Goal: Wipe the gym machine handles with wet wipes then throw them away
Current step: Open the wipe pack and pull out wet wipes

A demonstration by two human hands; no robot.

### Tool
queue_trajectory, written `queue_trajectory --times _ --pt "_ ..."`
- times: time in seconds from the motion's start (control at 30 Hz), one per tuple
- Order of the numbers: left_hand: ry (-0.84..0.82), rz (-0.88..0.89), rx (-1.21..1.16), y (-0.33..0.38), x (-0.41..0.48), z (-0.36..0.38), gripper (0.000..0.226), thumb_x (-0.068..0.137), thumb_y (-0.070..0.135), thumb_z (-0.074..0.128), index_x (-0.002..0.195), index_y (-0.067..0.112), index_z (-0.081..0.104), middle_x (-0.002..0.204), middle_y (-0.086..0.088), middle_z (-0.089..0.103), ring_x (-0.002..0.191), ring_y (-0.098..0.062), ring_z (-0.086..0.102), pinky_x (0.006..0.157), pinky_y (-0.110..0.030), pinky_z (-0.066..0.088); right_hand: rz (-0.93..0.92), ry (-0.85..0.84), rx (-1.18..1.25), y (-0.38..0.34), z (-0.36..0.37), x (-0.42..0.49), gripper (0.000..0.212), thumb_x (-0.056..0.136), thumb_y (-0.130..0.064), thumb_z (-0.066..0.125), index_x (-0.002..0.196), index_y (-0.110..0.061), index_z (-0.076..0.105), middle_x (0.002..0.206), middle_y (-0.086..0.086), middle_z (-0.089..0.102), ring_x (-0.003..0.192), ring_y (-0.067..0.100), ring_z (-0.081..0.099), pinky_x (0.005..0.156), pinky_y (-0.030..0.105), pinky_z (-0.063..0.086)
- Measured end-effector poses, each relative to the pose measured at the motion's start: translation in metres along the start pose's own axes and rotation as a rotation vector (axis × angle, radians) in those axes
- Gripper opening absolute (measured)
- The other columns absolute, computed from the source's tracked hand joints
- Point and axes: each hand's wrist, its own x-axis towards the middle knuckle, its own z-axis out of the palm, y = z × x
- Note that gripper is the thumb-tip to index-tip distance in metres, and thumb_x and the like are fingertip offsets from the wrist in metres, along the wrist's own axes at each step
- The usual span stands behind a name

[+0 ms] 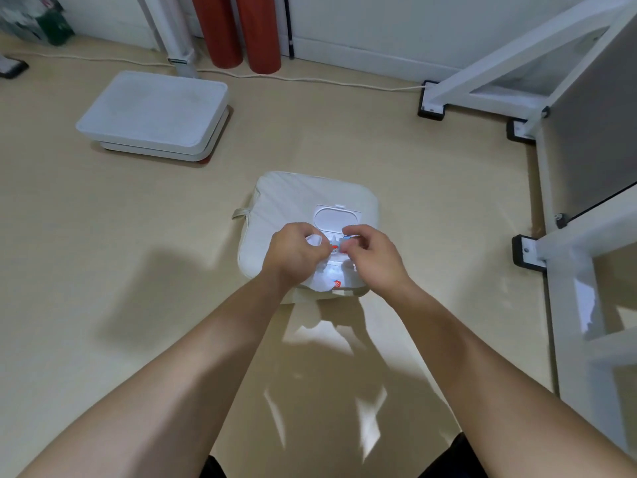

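A white pack of wet wipes (332, 274) lies on a cream cushion (286, 198) on the floor, its flip lid (337, 218) standing open at the far end. My left hand (293, 251) and my right hand (370, 255) are both on the pack, fingers pinched together around its opening. A bit of white wipe shows under the left fingers; the opening itself is mostly hidden by the hands. The white frame of the gym machine (489, 60) stands at the right; no handle is in view.
A white flat platform (151, 115) sits on the floor at the left back. Two red cylinders (241, 32) lean at the wall, with a white cable (310, 79) running along the floor. Black machine feet (525, 251) stand at the right.
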Motion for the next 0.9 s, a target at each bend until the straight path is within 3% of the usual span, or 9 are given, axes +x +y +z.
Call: queue_trajectory --times 0.1,0.23,0.43,0.53,0.63,0.7,0.77,0.83,0.9 --pt "-0.019 0.009 0.025 0.000 -0.002 0.000 0.007 0.083 0.020 0.069 0.082 0.016 0.075 0.086 0.000 0.075 0.088 -0.021 0.067 0.071 -0.026 0.049 0.085 -0.008 0.045 -0.001 0.006 0.004 0.026 0.090 -0.020 0.059 0.115 -0.024 0.061 0.097 -0.004 0.068 0.093 0.013 0.062 0.077 0.023 0.043" --pt "-0.051 -0.038 -0.013 -0.004 -0.001 0.000 0.007 0.082 0.021 0.071 0.082 0.015 0.074 0.086 0.001 0.074 0.088 -0.021 0.067 0.064 -0.024 0.046 0.068 0.071 -0.031 0.002 0.007 0.010 0.023 0.081 -0.021 0.073 0.103 -0.021 0.065 0.083 -0.007 0.066 0.087 0.012 0.064 0.078 0.024 0.048" --pt "-0.035 -0.108 -0.058 -0.006 0.001 0.001 0.008 0.081 0.022 0.073 0.088 0.017 0.073 0.092 0.001 0.072 0.088 -0.022 0.065 0.064 -0.025 0.044 0.005 0.155 -0.245 0.004 0.012 0.013 0.016 0.077 -0.014 0.071 0.085 -0.020 0.060 0.084 -0.003 0.062 0.084 0.020 0.060 0.066 0.027 0.043" --pt "0.023 -0.138 -0.091 -0.005 0.000 0.002 0.015 0.084 0.016 0.069 0.095 0.022 0.060 0.101 0.000 0.066 0.090 -0.024 0.061 0.070 -0.027 0.044 0.077 0.207 -0.266 0.003 0.012 0.017 0.047 0.073 -0.022 0.082 0.107 -0.022 0.049 0.110 0.003 0.052 0.090 0.022 0.054 0.072 0.030 0.041" --pt "0.071 -0.207 -0.070 -0.007 -0.001 0.001 0.021 0.090 0.020 0.063 0.109 0.017 0.056 0.108 -0.005 0.063 0.096 -0.027 0.059 0.079 -0.031 0.046 0.174 0.162 -0.328 0.002 0.006 0.022 0.081 0.069 -0.037 0.086 0.135 -0.037 0.039 0.128 0.004 0.041 0.112 0.027 0.050 0.087 0.036 0.047" --pt "0.088 -0.301 -0.032 -0.009 -0.003 -0.003 0.032 0.090 0.024 0.062 0.118 0.009 0.056 0.114 -0.012 0.065 0.107 -0.032 0.061 0.085 -0.033 0.047 0.151 0.142 -0.427 0.003 0.008 0.026 0.073 0.072 -0.040 0.082 0.134 -0.040 0.045 0.129 0.004 0.038 0.120 0.028 0.042 0.095 0.038 0.044" --pt "0.080 -0.386 0.017 -0.013 -0.006 -0.007 0.041 0.088 0.029 0.065 0.119 0.004 0.055 0.115 -0.015 0.066 0.108 -0.034 0.062 0.078 -0.032 0.045 0.058 0.181 -0.442 0.005 0.013 0.025 0.051 0.075 -0.032 0.078 0.121 -0.036 0.056 0.126 0.001 0.039 0.118 0.028 0.040 0.096 0.035 0.038" --pt "0.045 -0.434 0.059 -0.016 -0.011 -0.011 0.050 0.087 0.035 0.066 0.119 0.000 0.051 0.110 -0.017 0.065 0.101 -0.033 0.062 0.072 -0.030 0.040 -0.085 0.232 -0.430 0.008 0.016 0.023 0.030 0.074 -0.017 0.070 0.097 -0.032 0.061 0.116 -0.004 0.044 0.109 0.025 0.043 0.090 0.032 0.035" --pt "-0.033 -0.459 0.067 -0.016 -0.016 -0.012 0.048 0.091 0.037 0.062 0.119 0.000 0.051 0.109 -0.014 0.063 0.094 -0.031 0.056 0.072 -0.030 0.038 -0.267 0.221 -0.523 0.014 0.016 0.022 0.028 0.068 -0.005 0.062 0.083 -0.028 0.058 0.102 -0.007 0.052 0.097 0.025 0.051 0.081 0.033 0.036"
